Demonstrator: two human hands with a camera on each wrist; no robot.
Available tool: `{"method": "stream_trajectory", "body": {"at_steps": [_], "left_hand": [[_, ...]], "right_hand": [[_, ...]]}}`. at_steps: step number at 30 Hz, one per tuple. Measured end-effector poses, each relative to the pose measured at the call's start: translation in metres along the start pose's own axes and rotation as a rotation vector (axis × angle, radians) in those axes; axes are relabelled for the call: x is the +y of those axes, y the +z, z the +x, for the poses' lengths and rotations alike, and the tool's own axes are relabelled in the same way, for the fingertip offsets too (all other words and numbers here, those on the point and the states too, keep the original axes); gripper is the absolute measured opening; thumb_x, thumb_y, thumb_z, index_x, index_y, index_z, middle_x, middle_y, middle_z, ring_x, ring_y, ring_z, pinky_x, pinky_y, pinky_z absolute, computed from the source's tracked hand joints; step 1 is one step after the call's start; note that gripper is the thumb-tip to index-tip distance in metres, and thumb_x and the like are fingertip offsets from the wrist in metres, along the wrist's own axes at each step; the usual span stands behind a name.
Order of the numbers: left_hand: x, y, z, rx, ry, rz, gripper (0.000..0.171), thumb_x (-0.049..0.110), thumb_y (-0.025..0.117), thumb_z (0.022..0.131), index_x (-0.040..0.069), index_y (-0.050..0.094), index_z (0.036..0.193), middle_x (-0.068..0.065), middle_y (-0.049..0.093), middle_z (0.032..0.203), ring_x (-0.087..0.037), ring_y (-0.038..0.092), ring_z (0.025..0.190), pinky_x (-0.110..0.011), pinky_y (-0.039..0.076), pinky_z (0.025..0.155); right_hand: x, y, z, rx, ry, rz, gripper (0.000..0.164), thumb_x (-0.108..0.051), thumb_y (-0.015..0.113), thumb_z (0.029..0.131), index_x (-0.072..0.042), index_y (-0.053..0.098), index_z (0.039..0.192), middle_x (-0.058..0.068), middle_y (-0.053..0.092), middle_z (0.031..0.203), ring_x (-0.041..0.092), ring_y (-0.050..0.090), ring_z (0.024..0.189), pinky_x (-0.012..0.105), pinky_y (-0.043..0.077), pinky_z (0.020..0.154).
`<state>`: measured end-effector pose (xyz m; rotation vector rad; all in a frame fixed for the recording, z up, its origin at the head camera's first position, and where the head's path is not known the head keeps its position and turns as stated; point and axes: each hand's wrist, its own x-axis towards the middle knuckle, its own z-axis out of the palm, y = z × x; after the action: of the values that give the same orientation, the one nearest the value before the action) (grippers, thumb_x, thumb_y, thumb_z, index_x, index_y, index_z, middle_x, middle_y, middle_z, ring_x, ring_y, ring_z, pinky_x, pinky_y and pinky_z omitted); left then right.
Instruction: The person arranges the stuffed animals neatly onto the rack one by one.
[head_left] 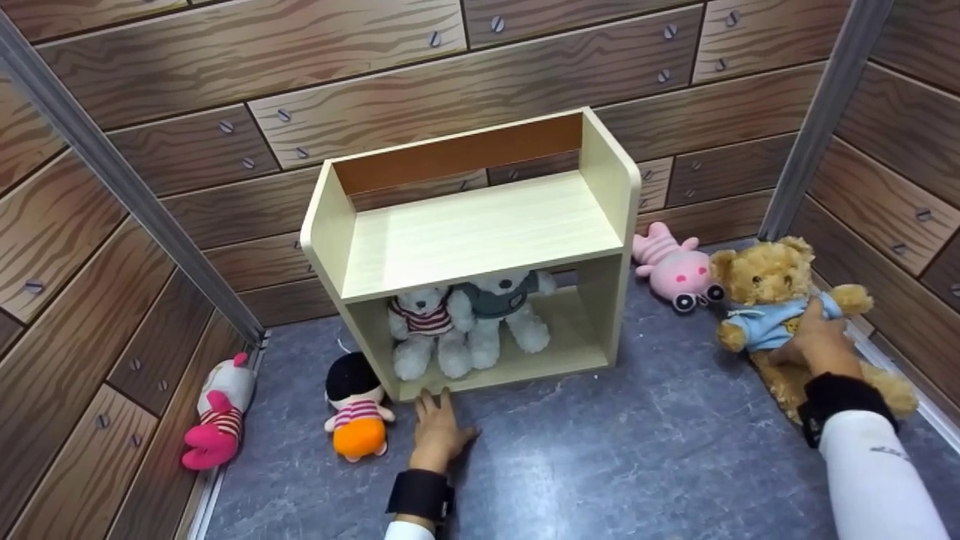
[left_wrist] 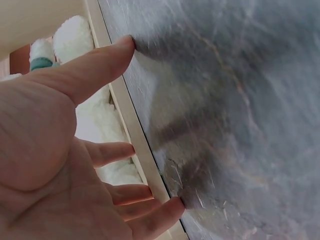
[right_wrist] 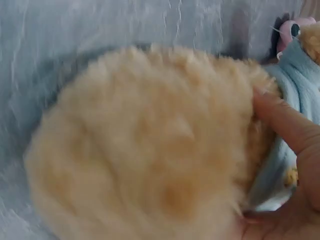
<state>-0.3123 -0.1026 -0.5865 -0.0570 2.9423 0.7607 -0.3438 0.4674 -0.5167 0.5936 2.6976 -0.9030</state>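
Observation:
My right hand [head_left: 823, 343] holds a golden-brown teddy bear [head_left: 769, 281] in a light blue top, gripping it round the middle at the far right. In the right wrist view the thumb lies against its side, and a big blurred furry part [right_wrist: 145, 140] fills the middle. My left hand [head_left: 437, 433], fingers spread, touches down at the lower front edge of a pale wooden shelf [head_left: 487, 229]. Inside its lower compartment two white plush bears sit side by side: one in a striped top [head_left: 429, 322], the other in a dark grey-green top [head_left: 496, 304].
A pink plush pig [head_left: 675, 270] lies between shelf and teddy bear. Left of the shelf is a black-haired doll [head_left: 358, 435] with orange bottoms. A white-and-pink plush toy [head_left: 225, 390] leans by the left wall. Wood-patterned panels [head_left: 525, 67] enclose the grey marbled floor [head_left: 570, 457].

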Motion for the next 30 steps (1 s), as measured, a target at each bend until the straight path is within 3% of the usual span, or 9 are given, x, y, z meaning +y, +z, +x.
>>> {"method": "stream_trajectory", "body": {"at_steps": [11,15,22,30], "left_hand": [[0.0,0.002,0.0,0.0,0.01,0.009,0.09,0.034,0.084,0.079,-0.001,0.039,0.149,-0.036,0.022,0.154,-0.051,0.023,0.144,-0.062,0.04,0.103],[-0.001,-0.001,-0.001,0.008,-0.002,0.012,0.091,0.034,0.085,0.079,-0.001,0.04,0.149,-0.036,0.022,0.154,-0.051,0.023,0.143,-0.062,0.039,0.104],[-0.002,-0.003,-0.002,0.026,-0.003,0.0,0.092,0.035,0.085,0.078,-0.001,0.04,0.149,-0.037,0.022,0.154,-0.051,0.023,0.143,-0.063,0.04,0.103],[-0.002,-0.001,-0.004,0.022,-0.002,0.005,0.09,0.035,0.084,0.079,0.001,0.04,0.149,-0.035,0.021,0.155,-0.05,0.023,0.144,-0.063,0.04,0.103]], "right_hand": [[0.017,0.013,0.001,0.168,-0.019,0.014,0.13,-0.041,0.084,0.072,0.012,-0.01,0.144,0.063,0.013,0.128,0.075,0.029,0.115,0.075,0.032,0.097],[0.016,0.018,-0.005,0.238,-0.065,-0.012,0.131,-0.051,0.084,0.071,0.011,-0.006,0.144,0.062,0.022,0.124,0.073,0.036,0.106,0.074,0.037,0.088],[0.011,0.023,-0.021,0.348,-0.172,-0.014,0.129,-0.047,0.086,0.071,0.011,-0.002,0.144,0.061,0.03,0.119,0.071,0.042,0.096,0.072,0.04,0.08],[0.0,0.04,-0.046,0.45,-0.275,0.015,0.131,-0.055,0.086,0.069,0.009,0.004,0.147,0.053,0.04,0.115,0.069,0.047,0.093,0.072,0.042,0.072]]}}
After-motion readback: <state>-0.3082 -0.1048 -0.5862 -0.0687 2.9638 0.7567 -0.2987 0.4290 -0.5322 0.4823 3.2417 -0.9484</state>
